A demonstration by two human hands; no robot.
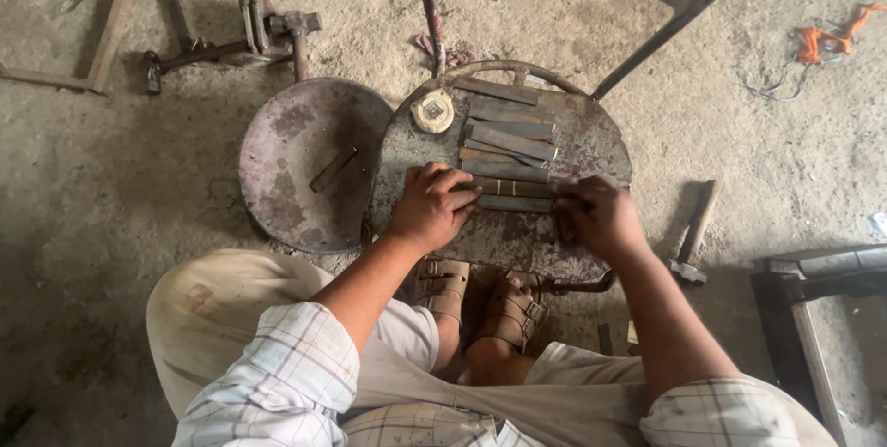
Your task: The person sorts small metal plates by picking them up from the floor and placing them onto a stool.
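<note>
Rusty flat bar (514, 204) lies left-to-right; left hand (431, 209) and right hand (599, 218) fingers clasp its ends.

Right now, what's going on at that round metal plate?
A person sits on the ground with a rusty round plate in front of their sandalled feet. A row of flat metal strips lies across it. The left hand presses on the left ends of the nearest strips, and the right hand holds their right ends. A small tape measure rests near the plate's top edge. A second round disc lies to the left, and a hammer lies on the ground at right.
</note>
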